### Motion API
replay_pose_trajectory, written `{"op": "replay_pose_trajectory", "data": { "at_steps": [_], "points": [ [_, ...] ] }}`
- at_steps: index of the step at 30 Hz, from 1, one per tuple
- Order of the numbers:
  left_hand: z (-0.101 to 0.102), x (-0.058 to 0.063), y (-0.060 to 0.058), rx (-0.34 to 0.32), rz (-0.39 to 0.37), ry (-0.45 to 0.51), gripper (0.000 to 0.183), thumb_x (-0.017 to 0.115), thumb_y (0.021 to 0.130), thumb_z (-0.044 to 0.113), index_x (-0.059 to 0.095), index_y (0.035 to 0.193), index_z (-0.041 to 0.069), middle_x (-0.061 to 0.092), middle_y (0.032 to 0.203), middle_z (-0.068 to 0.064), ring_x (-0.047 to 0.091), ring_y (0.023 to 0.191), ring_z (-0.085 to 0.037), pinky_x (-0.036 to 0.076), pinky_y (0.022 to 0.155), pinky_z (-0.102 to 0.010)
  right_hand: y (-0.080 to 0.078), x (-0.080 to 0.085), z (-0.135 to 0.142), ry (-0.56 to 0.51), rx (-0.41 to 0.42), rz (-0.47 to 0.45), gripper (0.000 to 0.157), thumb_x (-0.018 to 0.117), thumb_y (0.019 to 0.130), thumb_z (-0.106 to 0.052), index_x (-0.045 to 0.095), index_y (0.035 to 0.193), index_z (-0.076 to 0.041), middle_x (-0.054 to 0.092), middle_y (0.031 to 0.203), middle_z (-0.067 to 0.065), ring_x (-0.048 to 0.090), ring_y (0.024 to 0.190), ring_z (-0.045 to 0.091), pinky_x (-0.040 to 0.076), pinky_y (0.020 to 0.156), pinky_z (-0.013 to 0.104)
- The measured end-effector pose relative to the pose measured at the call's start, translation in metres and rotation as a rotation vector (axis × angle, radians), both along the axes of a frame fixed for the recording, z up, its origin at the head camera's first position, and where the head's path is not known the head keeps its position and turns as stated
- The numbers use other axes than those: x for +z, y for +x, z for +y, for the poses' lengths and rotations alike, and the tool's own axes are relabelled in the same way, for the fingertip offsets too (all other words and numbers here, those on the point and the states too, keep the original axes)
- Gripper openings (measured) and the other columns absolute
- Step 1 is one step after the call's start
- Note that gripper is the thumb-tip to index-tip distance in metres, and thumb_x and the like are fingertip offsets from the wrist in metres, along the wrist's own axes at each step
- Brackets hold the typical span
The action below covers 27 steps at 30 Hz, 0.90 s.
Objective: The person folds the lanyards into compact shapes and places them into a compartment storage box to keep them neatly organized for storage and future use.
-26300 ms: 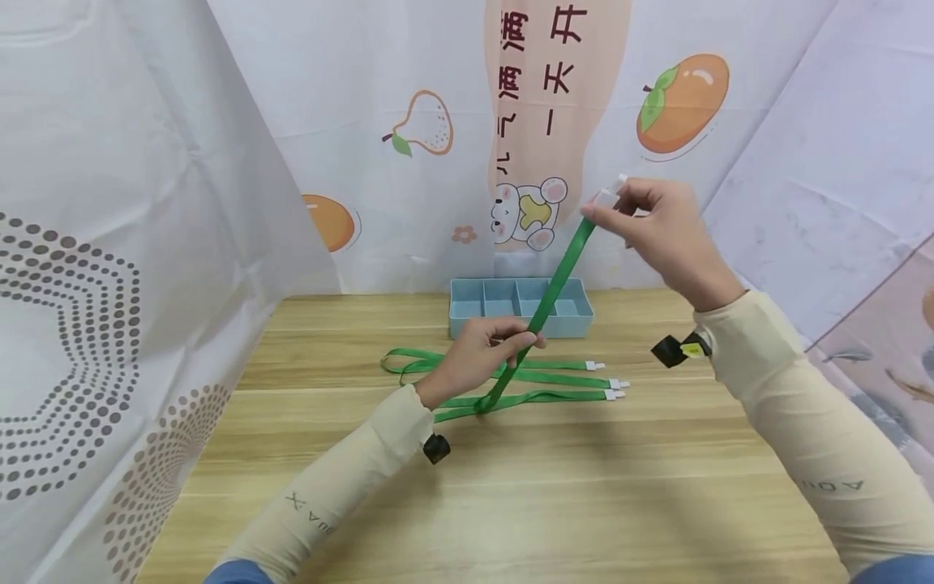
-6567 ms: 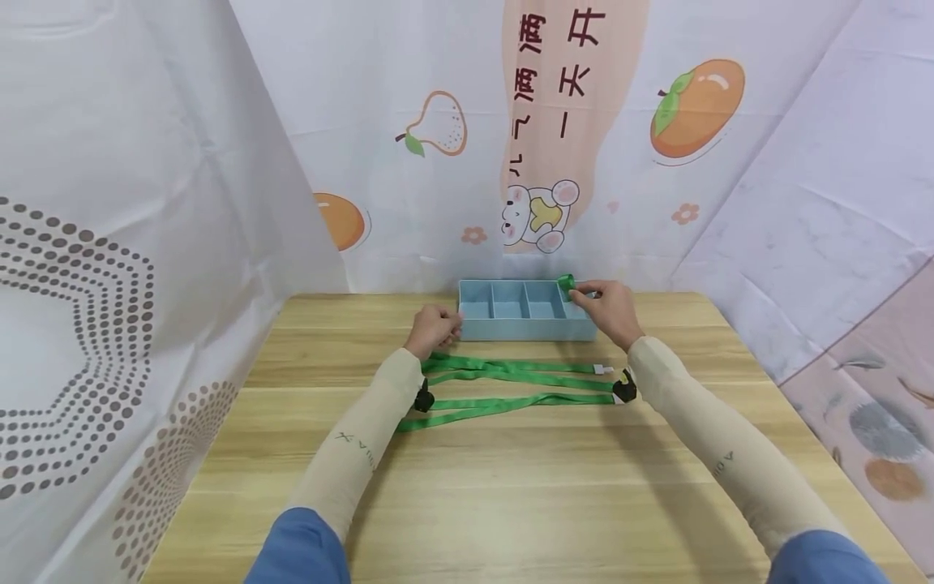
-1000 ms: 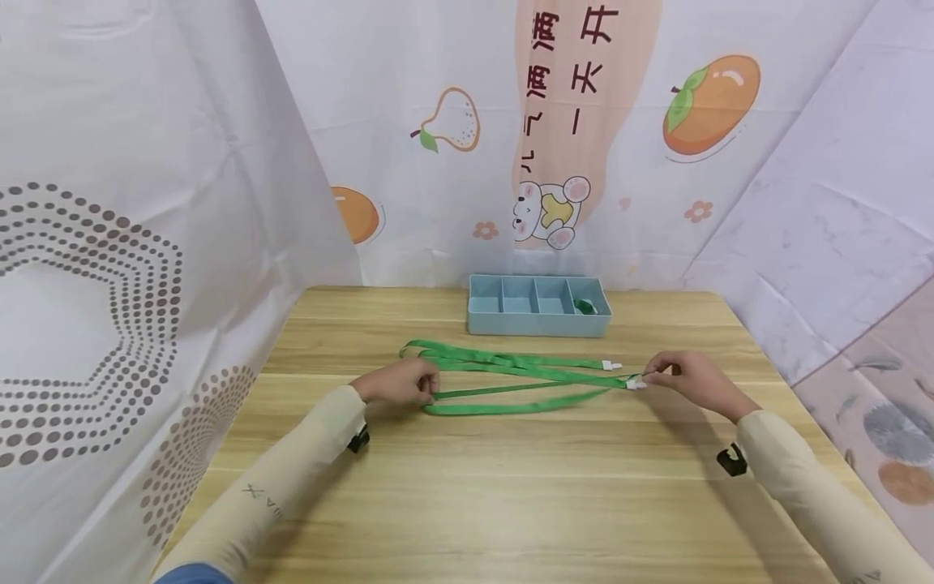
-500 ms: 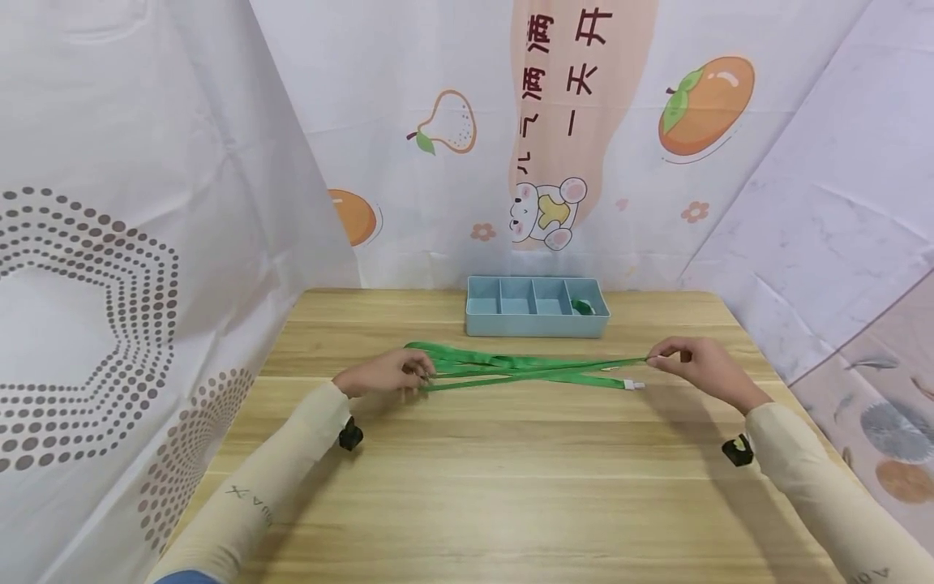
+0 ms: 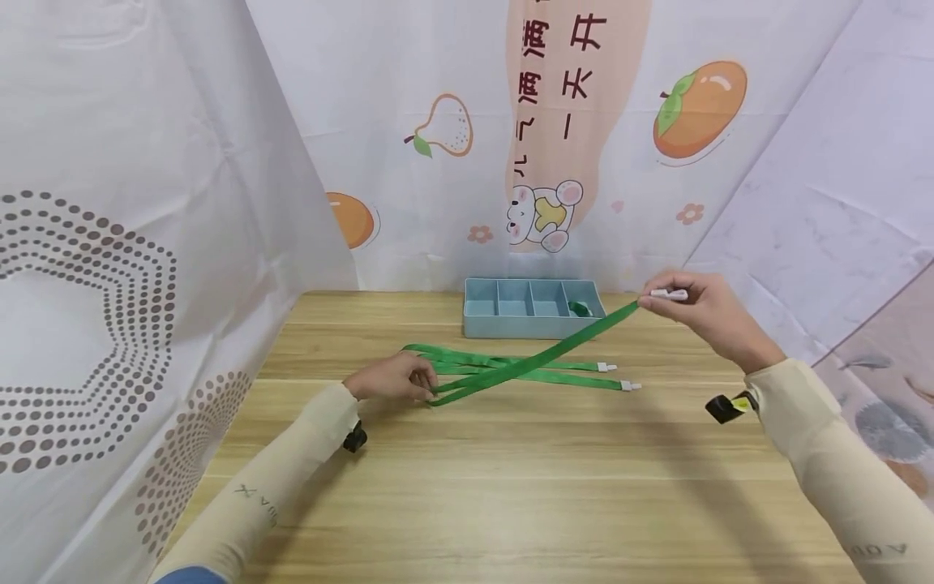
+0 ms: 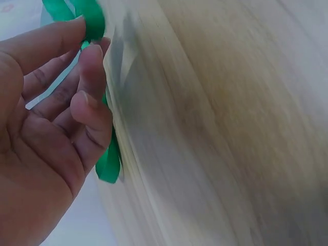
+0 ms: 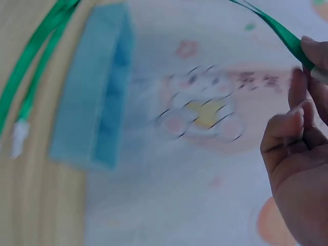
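Note:
A green lanyard [image 5: 547,354] slants between the two hands in the head view. My right hand [image 5: 704,315], raised beyond the table's right side, pinches its strap beside the white clip [image 5: 670,294]. Low over the table, my left hand [image 5: 394,377] pinches the looped end; its thumb and forefinger meet on the green strap [image 6: 95,20] in the left wrist view. Beneath the slanting strap lie other green lanyards [image 5: 580,379], their white clips [image 5: 630,386] pointing right and their loops near the left hand.
A light blue box [image 5: 531,328] with several compartments stands at the table's back edge. Its rightmost compartment holds a coiled green lanyard [image 5: 579,309]. Printed cloth [image 5: 438,203] hangs behind and beside the wooden table [image 5: 511,487].
Earlier, the right hand put a rolled green lanyard into the box's right compartment. Over the last second it has lifted another lanyard's clip end upward, while the left hand stays near the loop end.

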<state>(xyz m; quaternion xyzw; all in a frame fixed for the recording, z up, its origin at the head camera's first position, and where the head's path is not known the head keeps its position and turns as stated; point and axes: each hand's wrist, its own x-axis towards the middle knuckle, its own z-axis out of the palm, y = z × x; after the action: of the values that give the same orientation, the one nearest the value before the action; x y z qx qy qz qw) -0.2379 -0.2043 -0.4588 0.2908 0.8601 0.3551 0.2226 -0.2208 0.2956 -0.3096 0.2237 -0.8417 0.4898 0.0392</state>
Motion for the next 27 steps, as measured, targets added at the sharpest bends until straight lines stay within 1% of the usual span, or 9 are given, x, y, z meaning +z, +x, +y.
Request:
{"op": "replay_pose_trajectory", "data": {
  "at_steps": [6, 12, 13, 16, 19, 20, 21, 24, 27],
  "points": [
    [0.019, 0.004, -0.002, 0.003, 0.085, -0.031, 0.008, 0.074, 0.098, 0.018, 0.073, 0.104, 0.013, 0.070, 0.099, 0.007, 0.065, 0.091, -0.014, 0.054, 0.079, -0.034, 0.004, 0.039, -0.032, -0.081, 0.014, 0.035, 0.020, 0.077, 0.095, -0.013, 0.075, 0.108, 0.002, 0.075, 0.104, 0.007, 0.068, 0.077, 0.011, 0.052, 0.069, 0.022],
    [0.054, 0.022, -0.010, 0.022, 0.162, 0.073, 0.014, 0.072, 0.100, 0.025, 0.074, 0.109, 0.015, 0.069, 0.098, 0.007, 0.064, 0.085, -0.019, 0.053, 0.073, -0.034, 0.011, 0.070, -0.059, 0.030, 0.088, 0.153, 0.013, 0.078, 0.094, -0.012, 0.078, 0.105, -0.007, 0.075, 0.105, 0.007, 0.072, 0.089, 0.018, 0.056, 0.079, 0.022],
    [0.061, 0.027, -0.011, 0.022, 0.175, 0.102, 0.015, 0.071, 0.100, 0.027, 0.074, 0.110, 0.016, 0.069, 0.098, 0.006, 0.064, 0.082, -0.020, 0.053, 0.071, -0.033, 0.012, 0.074, -0.063, 0.043, 0.099, 0.172, 0.012, 0.078, 0.094, -0.012, 0.079, 0.105, -0.007, 0.075, 0.106, 0.007, 0.073, 0.090, 0.016, 0.050, 0.090, 0.017],
    [0.082, 0.047, -0.010, 0.027, 0.202, 0.190, 0.019, 0.069, 0.102, 0.033, 0.074, 0.114, 0.021, 0.070, 0.099, 0.004, 0.064, 0.072, -0.026, 0.052, 0.062, -0.033, 0.013, 0.085, -0.074, 0.054, 0.116, 0.188, 0.012, 0.077, 0.095, -0.012, 0.078, 0.106, -0.008, 0.074, 0.107, 0.006, 0.074, 0.093, 0.015, 0.047, 0.095, 0.016],
    [0.102, 0.069, -0.006, 0.033, 0.217, 0.273, 0.025, 0.066, 0.102, 0.039, 0.073, 0.121, 0.024, 0.070, 0.104, 0.004, 0.063, 0.072, -0.033, 0.050, 0.058, -0.034, 0.013, 0.095, -0.083, 0.050, 0.132, 0.202, 0.013, 0.077, 0.095, -0.013, 0.078, 0.106, -0.008, 0.075, 0.105, 0.007, 0.075, 0.090, 0.016, 0.049, 0.093, 0.016],
    [0.108, 0.077, -0.004, 0.032, 0.219, 0.301, 0.028, 0.065, 0.103, 0.041, 0.073, 0.124, 0.025, 0.070, 0.107, 0.004, 0.063, 0.072, -0.034, 0.049, 0.058, -0.035, 0.013, 0.098, -0.085, 0.048, 0.134, 0.209, 0.011, 0.077, 0.094, -0.013, 0.079, 0.105, -0.009, 0.075, 0.104, 0.007, 0.074, 0.089, 0.017, 0.056, 0.083, 0.021],
    [0.114, 0.085, -0.002, 0.033, 0.221, 0.329, 0.031, 0.064, 0.103, 0.043, 0.072, 0.127, 0.026, 0.070, 0.110, 0.006, 0.064, 0.072, -0.033, 0.050, 0.058, -0.037, 0.012, 0.101, -0.088, 0.042, 0.140, 0.219, 0.011, 0.078, 0.094, -0.013, 0.079, 0.104, -0.009, 0.076, 0.103, 0.008, 0.074, 0.088, 0.019, 0.056, 0.082, 0.021],
    [0.130, 0.107, 0.004, 0.024, 0.232, 0.400, 0.036, 0.062, 0.103, 0.046, 0.069, 0.133, 0.028, 0.071, 0.097, 0.003, 0.064, 0.069, -0.028, 0.049, 0.058, -0.040, 0.011, 0.109, -0.095, 0.034, 0.149, 0.261, 0.009, 0.079, 0.093, -0.011, 0.079, 0.101, -0.008, 0.076, 0.099, 0.007, 0.072, 0.087, 0.021, 0.057, 0.080, 0.022],
    [0.142, 0.124, 0.008, 0.028, 0.235, 0.467, 0.038, 0.063, 0.103, 0.045, 0.068, 0.135, 0.027, 0.067, 0.079, -0.006, 0.062, 0.065, -0.022, 0.046, 0.060, -0.037, 0.010, 0.117, -0.100, 0.026, 0.154, 0.298, 0.008, 0.079, 0.092, -0.009, 0.079, 0.100, -0.006, 0.076, 0.096, 0.007, 0.071, 0.087, 0.021, 0.057, 0.081, 0.022]
  ]
}}
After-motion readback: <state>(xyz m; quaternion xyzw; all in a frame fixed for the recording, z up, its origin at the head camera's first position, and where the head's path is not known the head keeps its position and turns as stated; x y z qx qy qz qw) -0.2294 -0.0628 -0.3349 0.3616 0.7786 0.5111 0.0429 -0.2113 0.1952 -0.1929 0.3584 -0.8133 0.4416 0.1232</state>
